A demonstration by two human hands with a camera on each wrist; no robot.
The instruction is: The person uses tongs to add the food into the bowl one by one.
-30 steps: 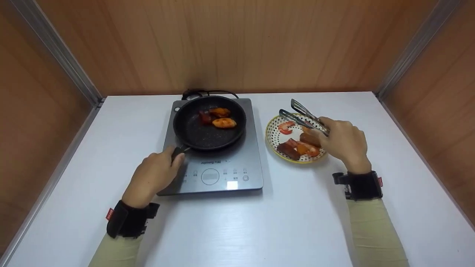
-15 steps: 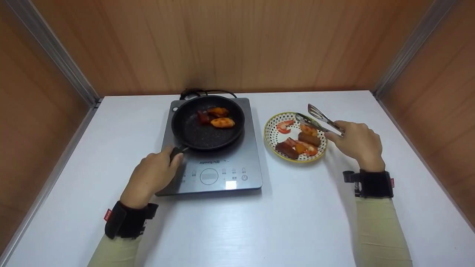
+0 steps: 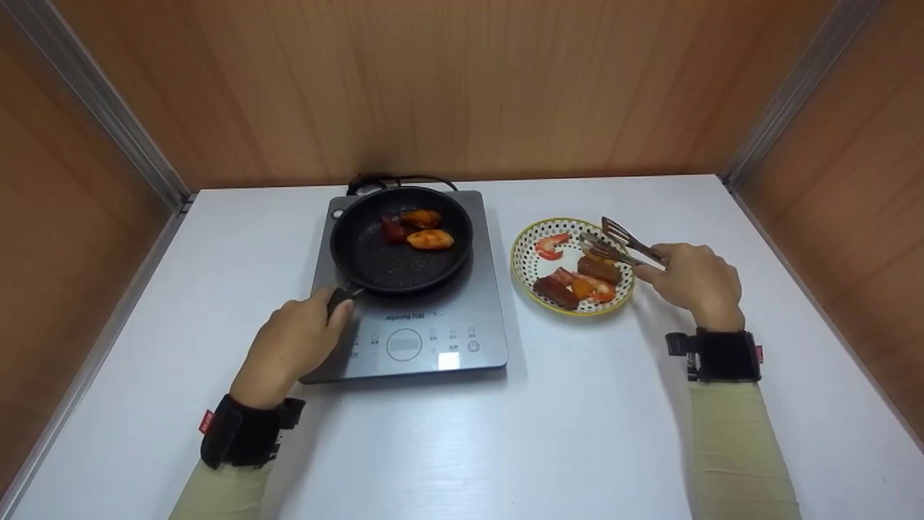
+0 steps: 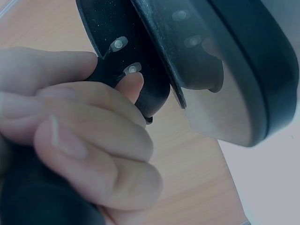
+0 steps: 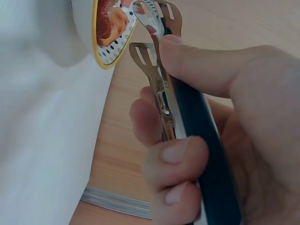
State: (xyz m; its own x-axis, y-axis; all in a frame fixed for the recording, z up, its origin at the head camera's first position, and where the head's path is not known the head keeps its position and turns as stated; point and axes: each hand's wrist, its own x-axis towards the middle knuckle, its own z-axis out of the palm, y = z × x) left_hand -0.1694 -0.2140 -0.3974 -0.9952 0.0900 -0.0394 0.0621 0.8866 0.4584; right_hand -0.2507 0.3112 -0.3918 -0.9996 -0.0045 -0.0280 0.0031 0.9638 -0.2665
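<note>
My left hand (image 3: 292,343) grips the black handle (image 3: 341,297) of a dark frying pan (image 3: 393,271). In the left wrist view the fingers (image 4: 108,154) curl round that handle. Inside the pan lie an orange-brown oval piece (image 3: 430,240), another browned piece (image 3: 422,218) and a dark red chunk (image 3: 393,228). My right hand (image 3: 696,282) holds metal tongs (image 3: 635,247), their two tips apart above the right side of a dotted plate (image 3: 525,271). A browned piece there is partly hidden beneath them. Also on the plate are a shrimp (image 3: 550,247) and sausage pieces (image 3: 599,269).
The pan is on a grey induction cooktop (image 3: 462,318) with a touch panel in front. A black cable (image 3: 411,178) runs behind it. Wooden panels (image 3: 462,87) enclose the white table (image 3: 433,448) at the back and both sides.
The tongs and right hand first moved right, then the tong tips dipped lower over the plate's right side. The left hand keeps its hold on the pan handle.
</note>
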